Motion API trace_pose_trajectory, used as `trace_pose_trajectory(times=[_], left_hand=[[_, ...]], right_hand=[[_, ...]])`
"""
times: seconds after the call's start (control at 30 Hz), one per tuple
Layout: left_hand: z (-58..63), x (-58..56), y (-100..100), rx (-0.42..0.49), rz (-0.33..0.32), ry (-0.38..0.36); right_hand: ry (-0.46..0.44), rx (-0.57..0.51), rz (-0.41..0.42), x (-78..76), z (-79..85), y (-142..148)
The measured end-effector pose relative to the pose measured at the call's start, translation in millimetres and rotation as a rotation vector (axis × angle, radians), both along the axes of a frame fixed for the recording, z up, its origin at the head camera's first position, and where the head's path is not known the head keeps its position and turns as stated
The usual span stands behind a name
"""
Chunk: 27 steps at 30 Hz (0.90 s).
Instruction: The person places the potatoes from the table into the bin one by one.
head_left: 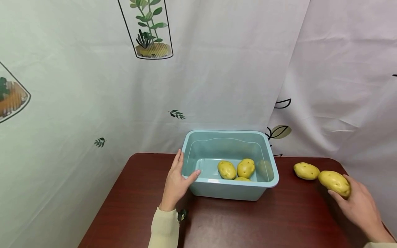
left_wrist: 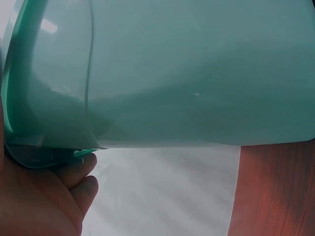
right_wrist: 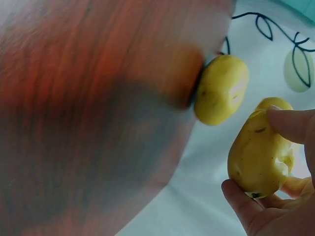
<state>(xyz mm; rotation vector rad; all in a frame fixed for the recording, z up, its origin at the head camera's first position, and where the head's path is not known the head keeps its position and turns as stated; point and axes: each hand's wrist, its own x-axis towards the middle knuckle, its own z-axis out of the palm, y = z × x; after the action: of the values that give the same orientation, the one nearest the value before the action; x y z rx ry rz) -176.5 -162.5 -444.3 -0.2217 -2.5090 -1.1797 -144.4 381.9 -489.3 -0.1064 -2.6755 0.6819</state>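
Observation:
My left hand point(head_left: 175, 184) holds the near left corner of a light blue plastic bin point(head_left: 223, 191), thumb over the front rim and fingers along the outside. The left wrist view shows its fingertips point(left_wrist: 84, 187) below the bin's lip. Inside the bin lie three yellow potatoes point(head_left: 226, 169), one partly hidden by the front wall. At the right, my right hand point(head_left: 359, 203) grips another potato point(head_left: 336, 184) between thumb and fingers. Behind it in the right wrist view shows a yellow rounded part; I cannot tell whether it is a separate potato. Another potato point(head_left: 306, 171) lies on the table nearby.
The dark red wooden table point(head_left: 136, 206) carries the bin at its back edge. Behind hangs a pale curtain point(head_left: 217, 86) printed with plants and leaves. The table's right edge runs near my right hand.

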Motion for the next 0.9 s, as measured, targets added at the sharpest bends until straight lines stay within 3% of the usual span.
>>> trace_pose_trajectory(times=[0.33,0.67,0.9], left_hand=[[0.2,-0.4,-0.1,0.004,-0.003,0.005],[-0.1,-0.1,-0.7,0.003,-0.006,0.0],[-0.2,0.6,-0.9,0.005,-0.007,-0.005]], right_hand=[[-0.009,-0.002,0.006,1.6,9.3,-12.3],[0.068,-0.018,0.04,2.7,22.6,-30.6],[0.074,-0.022,0.053,2.6,27.2,-40.5]])
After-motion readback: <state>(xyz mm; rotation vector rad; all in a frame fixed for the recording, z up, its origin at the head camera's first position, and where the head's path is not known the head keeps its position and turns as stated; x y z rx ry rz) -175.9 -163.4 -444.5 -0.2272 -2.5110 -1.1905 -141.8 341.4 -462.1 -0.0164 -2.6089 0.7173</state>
